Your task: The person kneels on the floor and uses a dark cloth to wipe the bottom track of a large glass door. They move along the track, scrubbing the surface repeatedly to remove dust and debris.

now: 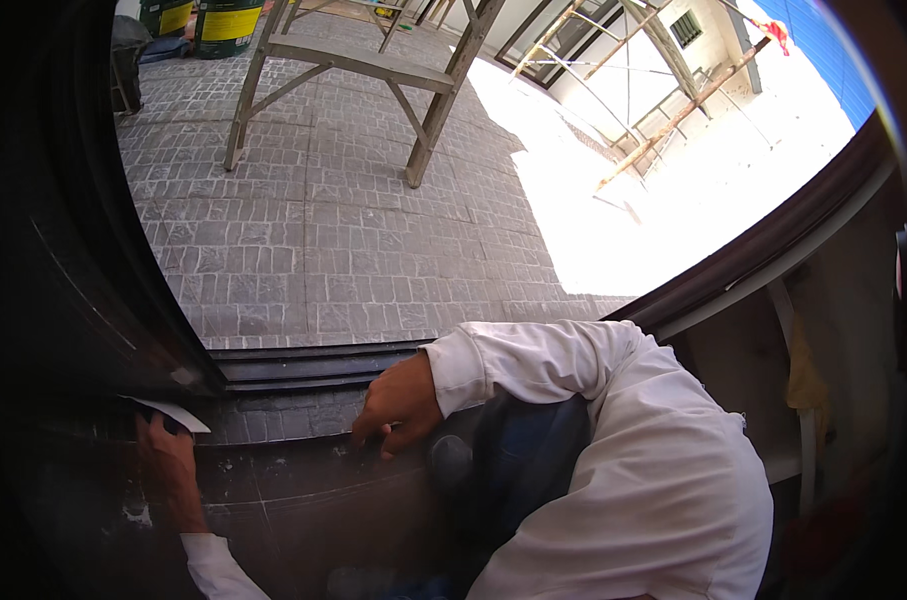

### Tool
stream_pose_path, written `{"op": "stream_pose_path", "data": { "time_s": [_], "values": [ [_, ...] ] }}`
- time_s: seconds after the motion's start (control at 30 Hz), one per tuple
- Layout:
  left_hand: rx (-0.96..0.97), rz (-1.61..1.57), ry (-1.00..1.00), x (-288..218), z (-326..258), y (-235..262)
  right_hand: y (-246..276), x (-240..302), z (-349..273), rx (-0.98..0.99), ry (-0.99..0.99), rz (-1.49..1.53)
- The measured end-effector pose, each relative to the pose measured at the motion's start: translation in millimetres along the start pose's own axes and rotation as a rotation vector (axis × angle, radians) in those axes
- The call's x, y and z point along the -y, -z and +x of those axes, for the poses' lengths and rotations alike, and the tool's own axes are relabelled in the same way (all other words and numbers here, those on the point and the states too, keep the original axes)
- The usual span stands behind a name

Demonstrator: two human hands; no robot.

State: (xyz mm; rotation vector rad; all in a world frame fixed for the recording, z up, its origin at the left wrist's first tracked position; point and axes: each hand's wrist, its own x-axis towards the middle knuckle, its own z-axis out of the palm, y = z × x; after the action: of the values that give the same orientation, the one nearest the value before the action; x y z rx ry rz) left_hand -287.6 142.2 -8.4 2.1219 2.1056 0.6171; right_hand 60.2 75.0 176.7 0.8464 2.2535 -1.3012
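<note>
Low at the left, against the dark door frame, my left hand [168, 455] is closed on a thin sheet [178, 414], white on top and dark underneath. Its exact kind does not show. My right hand [401, 405] hangs with bent, slightly parted fingers just above the inner edge of the door threshold. Nothing shows between those fingers. Beneath it runs the black grooved door track [303, 368], with a strip of grey stone pattern [293, 420] on its inner side. White sleeves cover both my arms.
Dark floor tiles [273, 490] with pale smudges lie below my hands. Outside, a wooden trestle [373, 65] stands on grey paving [373, 250]. Green-and-yellow buckets [228, 28] are at the far left. Scaffold poles [673, 125] lean at the right, and a dark frame [773, 240] borders the opening.
</note>
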Motion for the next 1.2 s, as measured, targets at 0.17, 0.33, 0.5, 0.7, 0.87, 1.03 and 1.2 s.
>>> {"op": "stream_pose_path", "data": {
  "time_s": [0.17, 0.33, 0.5, 0.7, 0.87, 1.03, 1.2],
  "values": [
    [-0.112, -0.155, -0.219, 9.4, -21.9, 1.1, -2.6, -6.0, -10.3, -0.06, 0.01, 0.046],
    [-0.161, 0.086, 0.146, 91.0, 43.1, 22.2, 6.7, -4.4, -26.6, 0.011, -0.035, 0.014],
    [-0.231, 0.047, 0.251, 102.6, 64.5, 26.6, 12.0, 1.0, -20.3, 0.033, -0.115, 0.025],
    [-0.128, -0.24, -0.115, 22.1, -18.2, -3.2, 11.1, -0.5, -6.1, 0.062, -0.044, 0.043],
    [-0.183, -0.141, -0.022, 43.1, -7.2, 14.8, 11.3, 4.0, -11.5, 0.051, -0.062, 0.028],
    [-0.272, 0.017, 0.199, 97.9, 48.6, 32.0, 10.8, 3.1, -20.0, 0.062, -0.143, 0.037],
    [-0.06, 0.077, 0.101, 93.7, 44.9, 24.5, 7.5, -2.2, -9.9, 0.07, -0.081, 0.031]
  ]
}}
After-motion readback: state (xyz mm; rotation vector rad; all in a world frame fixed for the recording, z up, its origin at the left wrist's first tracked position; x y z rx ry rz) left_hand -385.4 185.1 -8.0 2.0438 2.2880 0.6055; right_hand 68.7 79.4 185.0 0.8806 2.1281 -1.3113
